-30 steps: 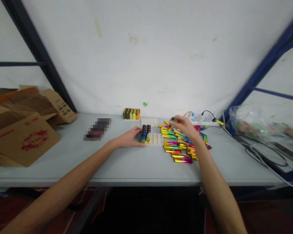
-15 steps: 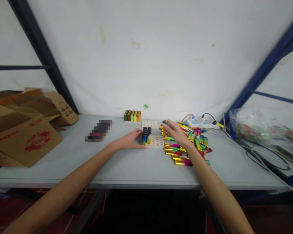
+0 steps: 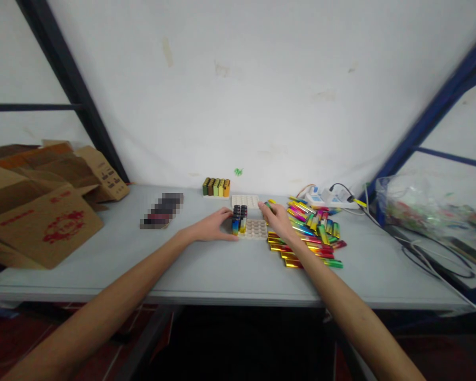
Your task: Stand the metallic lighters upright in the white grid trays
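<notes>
My left hand [image 3: 216, 226] rests at the left side of a white holder [image 3: 256, 229], its thumb and fingers spread around the standing dark-topped lighters [image 3: 239, 218] in the holder's left columns. Blue and yellow show on their lower parts. Over the right side of the holder, my right hand [image 3: 275, 218] is closed on a lighter with a green part [image 3: 268, 205]; its far end is hidden by the fingers. Right of that hand lies a loose pile of shiny lighters [image 3: 321, 233] in gold, red, green, blue and pink.
Behind the holder is a second white tray [image 3: 245, 201], with a filled block of lighters [image 3: 216, 187] to its left. Cardboard boxes [image 3: 47, 222] stand at the left. A power strip [image 3: 329, 197], cables and a plastic bag [image 3: 404, 203] are at the right.
My right hand has turned and moved slightly left and nearer, uncovering more of the pile. My left hand stays beside the standing lighters.
</notes>
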Tool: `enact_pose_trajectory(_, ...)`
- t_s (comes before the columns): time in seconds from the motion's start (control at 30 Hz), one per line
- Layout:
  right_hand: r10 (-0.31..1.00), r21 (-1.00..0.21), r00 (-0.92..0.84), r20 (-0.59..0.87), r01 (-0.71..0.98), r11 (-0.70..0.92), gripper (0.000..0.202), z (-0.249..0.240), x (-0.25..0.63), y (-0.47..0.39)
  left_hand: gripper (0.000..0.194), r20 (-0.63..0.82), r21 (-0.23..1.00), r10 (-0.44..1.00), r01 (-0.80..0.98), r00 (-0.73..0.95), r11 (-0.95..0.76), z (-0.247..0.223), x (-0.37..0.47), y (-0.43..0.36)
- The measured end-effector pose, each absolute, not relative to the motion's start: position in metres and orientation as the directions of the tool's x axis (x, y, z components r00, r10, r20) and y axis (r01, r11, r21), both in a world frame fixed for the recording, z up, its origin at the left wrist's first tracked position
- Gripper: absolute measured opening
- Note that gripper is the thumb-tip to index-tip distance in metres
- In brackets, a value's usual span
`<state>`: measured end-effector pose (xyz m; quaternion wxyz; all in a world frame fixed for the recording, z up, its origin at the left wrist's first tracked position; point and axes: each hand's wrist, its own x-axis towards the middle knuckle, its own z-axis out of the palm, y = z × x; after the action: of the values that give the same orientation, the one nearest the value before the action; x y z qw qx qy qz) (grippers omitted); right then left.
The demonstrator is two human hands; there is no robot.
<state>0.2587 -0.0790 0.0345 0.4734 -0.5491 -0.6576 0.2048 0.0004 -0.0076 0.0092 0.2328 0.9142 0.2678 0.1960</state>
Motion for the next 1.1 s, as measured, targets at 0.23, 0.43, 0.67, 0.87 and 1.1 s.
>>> enact_pose_trajectory(0.23,0.917,-0.741,0.064,0.395,0.613,0.276,0.039,0.036,0.250,-0.082,0.079,0.232,0.540,0.581,0.393,0.780,-0.744,0.009,0.001,-0.007)
enact_pose_trajectory(0.43,0.922,-0.743,0.034,0.385,0.604,0.289,0.041,0.036,0.252,-0.081,0.081,0.223,0.545,0.591,0.404,0.775,-0.735,0.009,0.001,-0.008)
enact_pose_trajectory(0.67,0.913,-0.737,-0.028,0.408,0.579,0.347,0.050,0.038,0.249,-0.087,0.079,0.240,0.548,0.584,0.388,0.775,-0.741,0.007,0.000,-0.006)
enact_pose_trajectory(0.87,0.875,-0.652,-0.217,0.433,0.595,0.470,0.048,0.041,0.256,-0.088,0.080,0.226,0.540,0.591,0.405,0.774,-0.738,0.009,0.001,-0.009)
enact_pose_trajectory(1.1,0.867,-0.482,-0.354,0.352,0.725,0.492,0.054,0.048,0.267,-0.092,0.083,0.211,0.546,0.603,0.418,0.770,-0.726,0.010,0.000,-0.010)
